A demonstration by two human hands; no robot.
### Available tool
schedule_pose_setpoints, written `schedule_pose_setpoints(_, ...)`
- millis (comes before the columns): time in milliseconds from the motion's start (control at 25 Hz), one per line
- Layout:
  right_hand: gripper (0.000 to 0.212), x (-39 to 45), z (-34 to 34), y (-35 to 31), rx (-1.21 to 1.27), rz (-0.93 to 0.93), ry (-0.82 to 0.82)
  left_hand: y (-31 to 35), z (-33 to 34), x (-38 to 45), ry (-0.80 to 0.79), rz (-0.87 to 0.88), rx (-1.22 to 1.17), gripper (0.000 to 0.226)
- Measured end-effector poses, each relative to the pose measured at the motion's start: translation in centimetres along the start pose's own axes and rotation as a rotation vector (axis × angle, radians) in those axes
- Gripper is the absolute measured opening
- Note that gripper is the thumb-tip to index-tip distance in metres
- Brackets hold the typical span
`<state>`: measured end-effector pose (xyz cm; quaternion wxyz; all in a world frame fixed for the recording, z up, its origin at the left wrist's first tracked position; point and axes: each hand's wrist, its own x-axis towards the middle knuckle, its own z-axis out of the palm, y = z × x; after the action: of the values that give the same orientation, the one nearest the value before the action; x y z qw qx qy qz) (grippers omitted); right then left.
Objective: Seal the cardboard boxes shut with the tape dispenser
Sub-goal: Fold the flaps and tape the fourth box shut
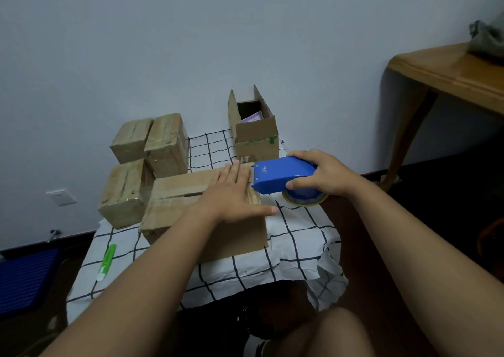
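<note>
Blue tape dispenser (283, 175) in right hand (321, 176), long axis L-R, nose left.

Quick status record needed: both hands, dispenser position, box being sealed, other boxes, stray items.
left hand: flat, pressing flaps of the current box
right hand: grips the blue tape dispenser
dispenser position: nose at the box's right top edge
seam: still visible, untaped
taped boxes: three, rear left
open box: behind, flaps up
stray: green utility knife on the checked cloth
</note>
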<state>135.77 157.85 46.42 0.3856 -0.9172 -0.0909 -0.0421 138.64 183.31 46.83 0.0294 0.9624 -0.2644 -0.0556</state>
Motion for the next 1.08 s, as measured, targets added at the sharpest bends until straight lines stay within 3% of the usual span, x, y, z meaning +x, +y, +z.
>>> schedule_pose_setpoints(280, 0.062, -0.2, -1.8, 2.1, 0.038, 0.011, -0.002, -0.7, 0.7, 0.3, 0.017, 0.023, -0.004, 0.111)
schedule_pose_setpoints(520, 0.058, -0.3, -2.3, 2.2, -0.088, -0.006, -0.039, -0.9, 0.9, 0.4, 0.043, 0.020, -0.006, 0.111)
schedule_pose_setpoints(680, 0.065, 0.4, -2.2, 0.2, -0.252, -0.020, -0.092, -1.0, 1.1, 0.4, 0.068, 0.046, -0.043, 0.106)
schedule_pose_setpoints(920, 0.061, 0.4, -3.1, -3.2, -0.376, -0.032, -0.097, -0.6, 0.9, -0.2, 0.200, 0.174, -0.048, 0.068)
schedule_pose_setpoints(1080, 0.061, 0.3, -3.2, -4.8, -0.444, -0.042, -0.082, -0.4, 0.7, -0.3, 0.202, 0.180, -0.034, 0.071)
